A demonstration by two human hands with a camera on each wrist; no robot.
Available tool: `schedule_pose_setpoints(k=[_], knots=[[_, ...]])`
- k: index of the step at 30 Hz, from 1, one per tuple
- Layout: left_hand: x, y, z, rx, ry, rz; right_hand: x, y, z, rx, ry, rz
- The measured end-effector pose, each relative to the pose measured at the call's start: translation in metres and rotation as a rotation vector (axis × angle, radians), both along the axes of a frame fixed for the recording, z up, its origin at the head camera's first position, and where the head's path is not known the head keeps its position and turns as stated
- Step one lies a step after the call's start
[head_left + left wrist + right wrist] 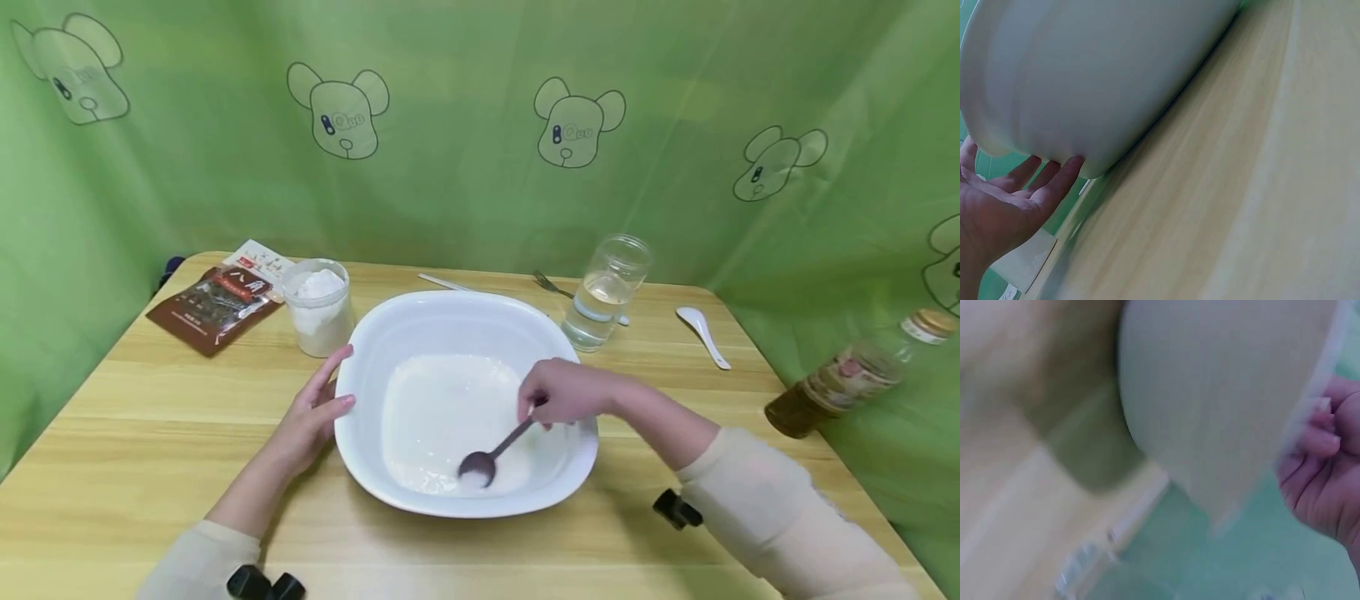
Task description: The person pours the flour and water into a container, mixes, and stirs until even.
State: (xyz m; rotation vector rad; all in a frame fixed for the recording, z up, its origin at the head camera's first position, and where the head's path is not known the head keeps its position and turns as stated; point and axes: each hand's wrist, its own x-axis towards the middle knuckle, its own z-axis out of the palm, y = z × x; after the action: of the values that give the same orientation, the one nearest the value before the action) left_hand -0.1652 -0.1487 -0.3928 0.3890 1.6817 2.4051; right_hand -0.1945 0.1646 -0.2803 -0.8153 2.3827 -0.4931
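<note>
Brown packet (pixel 213 310) lies at far left, white spoon (pixel 696 324) and tan-capped bottle (pixel 843 382) at right, with a patterned green curtain (pixel 465 200) behind.

On the brown packet (pixel 197 323) to my left I read two large characters (pixel 242 283), 八角 — its smaller print was too tiny. On my green curtain (pixel 465 225), the cartoon heads (pixel 346 125) bore faint letters (pixel 349 121), seemingly "Quu" — while the bottle (pixel 806 408)'s label (pixel 855 375) was too blurred for me.

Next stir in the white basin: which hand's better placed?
Right, I'd say: the right hand grips the dark brown spoon, its bowl down at the white liquid. The left hand holds no utensil; its fingers touch the white basin.
</note>
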Motion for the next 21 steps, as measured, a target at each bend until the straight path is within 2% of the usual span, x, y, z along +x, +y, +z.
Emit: schedule_pose_setpoints(k=[3,6,9,11,14,17,19,21], knots=[[0.0,0.001,0.0,0.001,-0.003,0.004,-0.01,0.017,0.014,0.088,0.097,-0.052],[0.0,0.002,0.0,0.003,-0.007,0.004,-0.024,0.025,0.017,0.124,0.228,-0.139],[0.0,0.002,-0.001,-0.002,-0.011,0.004,-0.037,0.019,0.009,0.09,0.335,-0.225],[0.0,0.001,-0.001,-0.005,-0.011,0.006,-0.043,0.007,-0.001,0.025,0.362,-0.28],[0.001,0.001,-0.001,-0.007,-0.012,0.013,-0.044,-0.016,-0.019,-0.096,0.296,-0.359],[0.001,0.001,-0.001,-0.004,-0.008,0.011,-0.037,-0.037,-0.034,-0.226,0.136,-0.409],[0.0,0.001,-0.001,-0.002,-0.005,0.005,-0.029,-0.046,-0.039,-0.274,0.014,-0.397],[0.0,0.001,-0.001,-0.003,0.0,0.002,-0.02,-0.048,-0.039,-0.284,-0.091,-0.337]])
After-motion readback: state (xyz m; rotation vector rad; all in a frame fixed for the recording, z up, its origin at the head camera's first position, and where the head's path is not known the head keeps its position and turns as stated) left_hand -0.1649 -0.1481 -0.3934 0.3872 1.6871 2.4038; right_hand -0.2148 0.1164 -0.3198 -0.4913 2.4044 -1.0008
